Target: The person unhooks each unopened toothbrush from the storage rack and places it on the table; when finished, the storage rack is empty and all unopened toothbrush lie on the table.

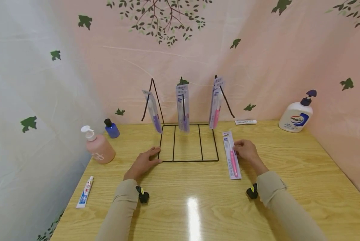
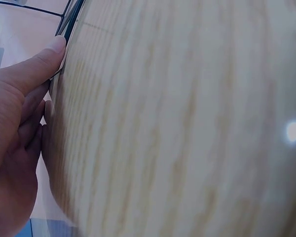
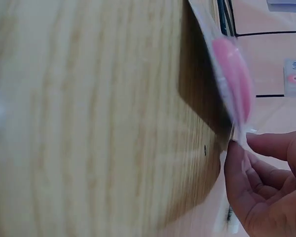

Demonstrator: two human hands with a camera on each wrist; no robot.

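A black wire display rack point(image 1: 195, 161) stands on the table, with packaged toothbrushes hanging from its three hooks: a purple one point(image 1: 156, 118) at left, purple ones point(image 1: 183, 110) in the middle, pink ones point(image 1: 216, 113) at right. My left hand point(image 1: 144, 163) rests at the rack's front left corner, fingertips at the side wire and thumb point(image 2: 42, 61) by the front one. To the right of the rack, my right hand point(image 1: 246, 149) pinches the right edge of a pink packaged toothbrush point(image 1: 232, 160) between thumb and fingers. In the right wrist view this pack point(image 3: 232, 74) is tilted above the tabletop.
On the left are a pink pump bottle point(image 1: 100, 149), a small blue bottle point(image 1: 112, 129) and a toothpaste tube point(image 1: 85, 192). A white tube point(image 1: 245, 122) lies behind my right hand. A white pump bottle point(image 1: 294, 115) stands back right. Printed curtain point(image 1: 258, 73) hangs behind the table.
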